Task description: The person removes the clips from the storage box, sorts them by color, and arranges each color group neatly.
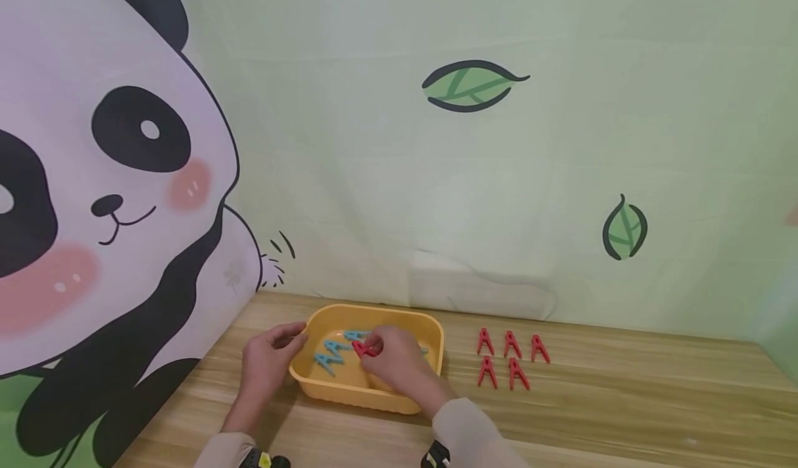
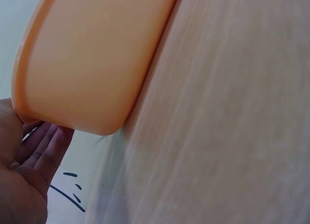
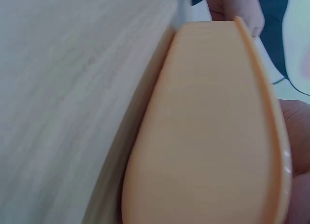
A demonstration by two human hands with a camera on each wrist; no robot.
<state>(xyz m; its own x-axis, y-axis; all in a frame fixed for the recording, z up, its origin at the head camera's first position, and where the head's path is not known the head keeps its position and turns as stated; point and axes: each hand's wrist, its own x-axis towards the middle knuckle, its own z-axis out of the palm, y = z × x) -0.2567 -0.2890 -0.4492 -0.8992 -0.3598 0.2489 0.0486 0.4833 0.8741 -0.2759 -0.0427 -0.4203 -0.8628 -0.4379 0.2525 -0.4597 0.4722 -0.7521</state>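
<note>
A yellow plastic basin (image 1: pixel 349 393) stands on the wooden table, with several blue clothespins (image 1: pixel 335 346) lying inside. Over the basin, my right hand (image 1: pixel 399 358) pinches a red clothespin (image 1: pixel 361 348) between thumb and fingers. My left hand (image 1: pixel 267 363) is at the basin's left end; its fingers (image 2: pixel 51 154) reach along the outer wall and look straight to slightly bent. In the right wrist view the basin's side wall (image 3: pixel 198 127) hides the clothespins, and only part of the right hand (image 3: pixel 298 137) shows behind the rim.
Several red clothespins (image 1: pixel 488 371) lie in two rows on the table (image 1: pixel 623 399), right of the basin. A light green backdrop (image 1: pixel 349 163) with a printed panda (image 1: pixel 125 198) and leaves hangs behind the table and along its left side.
</note>
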